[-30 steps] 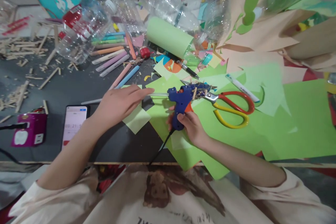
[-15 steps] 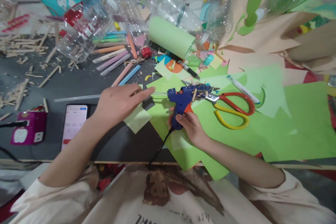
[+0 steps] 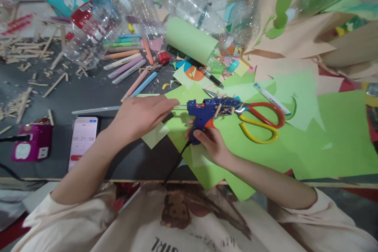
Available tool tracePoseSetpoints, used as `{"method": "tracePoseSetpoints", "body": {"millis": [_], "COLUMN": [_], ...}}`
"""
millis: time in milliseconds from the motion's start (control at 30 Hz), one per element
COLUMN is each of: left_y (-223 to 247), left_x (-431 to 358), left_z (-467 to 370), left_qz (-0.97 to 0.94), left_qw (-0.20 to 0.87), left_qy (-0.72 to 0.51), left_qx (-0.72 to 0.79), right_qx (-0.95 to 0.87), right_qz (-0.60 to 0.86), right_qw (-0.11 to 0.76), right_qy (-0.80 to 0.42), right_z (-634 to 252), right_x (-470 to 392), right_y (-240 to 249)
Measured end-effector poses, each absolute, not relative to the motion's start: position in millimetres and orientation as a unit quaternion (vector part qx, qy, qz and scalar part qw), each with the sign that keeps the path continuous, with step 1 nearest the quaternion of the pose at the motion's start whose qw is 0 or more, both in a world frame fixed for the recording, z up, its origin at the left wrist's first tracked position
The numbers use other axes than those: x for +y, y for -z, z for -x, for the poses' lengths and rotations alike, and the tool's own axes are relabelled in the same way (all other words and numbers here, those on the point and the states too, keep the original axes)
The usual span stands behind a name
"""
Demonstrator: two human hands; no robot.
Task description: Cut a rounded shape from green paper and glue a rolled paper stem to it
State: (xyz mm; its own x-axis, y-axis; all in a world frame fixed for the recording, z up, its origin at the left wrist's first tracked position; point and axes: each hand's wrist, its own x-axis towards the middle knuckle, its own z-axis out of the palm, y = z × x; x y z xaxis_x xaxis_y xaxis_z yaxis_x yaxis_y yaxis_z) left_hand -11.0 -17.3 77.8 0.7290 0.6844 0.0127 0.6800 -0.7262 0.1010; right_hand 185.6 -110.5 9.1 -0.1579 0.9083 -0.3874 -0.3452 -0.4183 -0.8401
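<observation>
My right hand [image 3: 213, 143] is wrapped round the handle of a blue glue gun [image 3: 203, 114] with an orange trigger. Bits of wooden stick cling to its front end, and the nozzle points right. A long translucent glue stick [image 3: 97, 109] runs from the left, under my left hand [image 3: 144, 116], to the back of the gun. The left fingers are closed on this stick, close behind the gun. Scissors [image 3: 262, 122] with one red and one yellow handle lie just right of the gun, their blades partly hidden by it. Green paper [image 3: 298, 157] spreads beneath.
A phone [image 3: 84, 138] showing a timer and a purple box [image 3: 32, 141] with a cable lie at left. Broken wooden sticks [image 3: 23, 49], chalk-like coloured sticks [image 3: 126, 65], clear plastic bottles [image 3: 91, 39] and a green paper-wrapped bottle [image 3: 191, 41] crowd the back. A black pen [image 3: 212, 78] lies behind the gun.
The glue stick's far end has shifted to the right, toward the gun, and my left hand has moved slightly right with it. The gun stays in my right hand.
</observation>
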Motion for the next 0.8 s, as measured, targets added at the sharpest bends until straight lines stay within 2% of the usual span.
{"method": "tracePoseSetpoints", "body": {"millis": [133, 300, 400, 500, 567, 667, 800], "left_y": [-73.9, -60.6, -54.8, -52.1, -50.0, -45.0, -46.3], "left_x": [-17.2, -33.4, -47.7, -56.8, -58.1, -54.1, -43.0], "left_z": [7.0, -10.6, -21.7, -30.8, -36.2, -42.5, -39.0], "left_qz": [-0.922, -0.834, -0.792, -0.736, -0.691, -0.609, -0.528], "left_qw": [0.04, 0.075, 0.243, 0.452, 0.545, 0.647, 0.695], "left_qy": [-0.075, -0.25, -0.294, -0.264, -0.215, -0.148, -0.168], "left_qx": [0.378, 0.486, 0.477, 0.43, 0.423, 0.434, 0.457], "right_qx": [-0.309, -0.293, -0.292, -0.315, -0.34, -0.345, -0.358], "right_qz": [0.464, 0.466, 0.474, 0.483, 0.476, 0.425, 0.374], "right_qw": [0.449, 0.5, 0.511, 0.494, 0.47, 0.451, 0.438], "right_qy": [-0.698, -0.668, -0.655, -0.65, -0.661, -0.705, -0.734], "right_z": [-186.4, -186.0, -184.1, -179.8, -175.0, -166.2, -160.3], "right_x": [-110.5, -112.8, -115.6, -117.9, -117.8, -114.8, -111.0], "right_y": [-8.4, -5.3, -3.1, -0.1, 2.3, 5.2, 6.7]}}
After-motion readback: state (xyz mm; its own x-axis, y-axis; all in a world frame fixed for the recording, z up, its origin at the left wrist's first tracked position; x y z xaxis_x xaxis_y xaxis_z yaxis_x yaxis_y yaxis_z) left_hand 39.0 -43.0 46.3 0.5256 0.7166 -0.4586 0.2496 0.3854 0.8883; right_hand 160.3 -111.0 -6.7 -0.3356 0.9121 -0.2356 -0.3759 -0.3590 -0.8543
